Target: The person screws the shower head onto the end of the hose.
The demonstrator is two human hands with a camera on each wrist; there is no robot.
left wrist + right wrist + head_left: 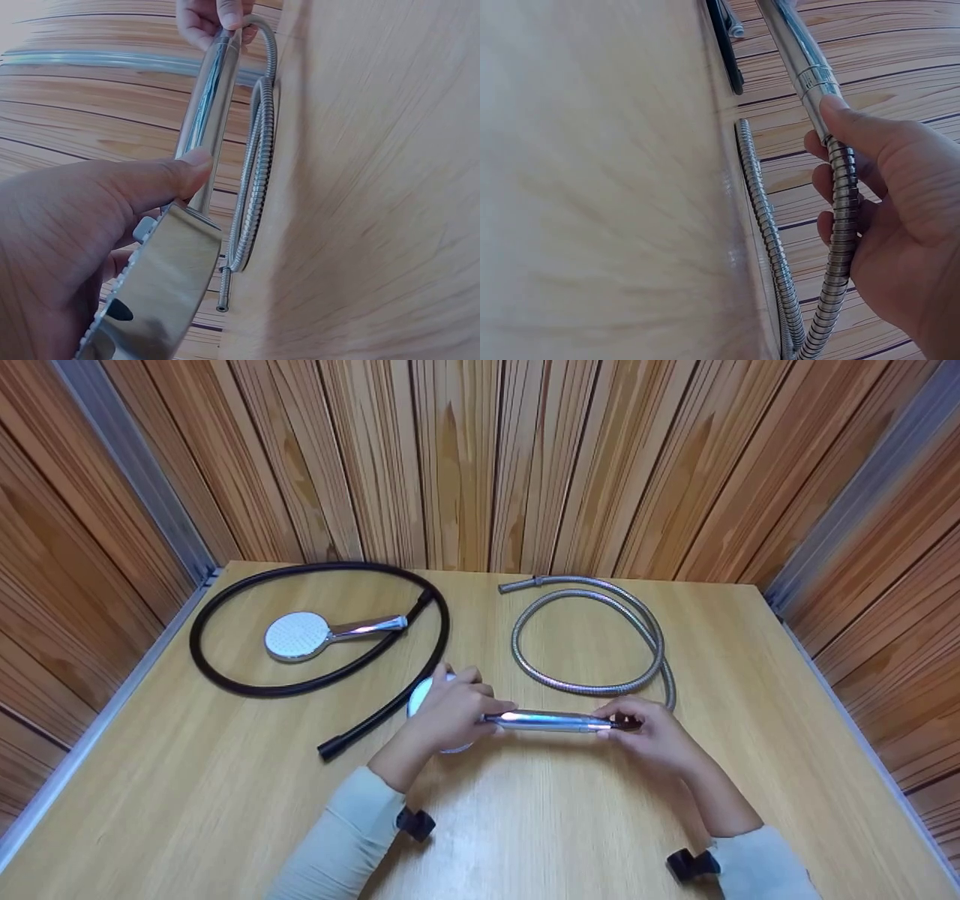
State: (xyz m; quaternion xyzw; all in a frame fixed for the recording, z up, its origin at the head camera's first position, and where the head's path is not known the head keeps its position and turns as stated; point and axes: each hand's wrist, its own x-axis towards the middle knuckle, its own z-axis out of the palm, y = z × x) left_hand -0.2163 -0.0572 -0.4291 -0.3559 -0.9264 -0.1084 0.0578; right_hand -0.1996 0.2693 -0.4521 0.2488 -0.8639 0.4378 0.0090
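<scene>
My left hand (pixel 454 712) grips a chrome shower head (pixel 551 722) around its neck, between the round white spray face and the handle. The handle points right, held above the table. In the left wrist view the thumb lies along the neck of the shiny head (pixel 165 270). At the handle's far end, my right hand (pixel 651 731) pinches the end fitting of a metal shower hose (pixel 844 202) between thumb and fingers. The fitting meets the handle end; how far it is screwed on cannot be seen. The hose bends down from there to its coil on the table.
A second shower head (pixel 298 636) lies at the left, spray face up, inside a looped black hose (pixel 196 637), its handle end over the hose. The metal coil's loose end (pixel 517 585) points left near the back edge. Wood-panelled walls (pixel 457 465) enclose the table (pixel 540 817).
</scene>
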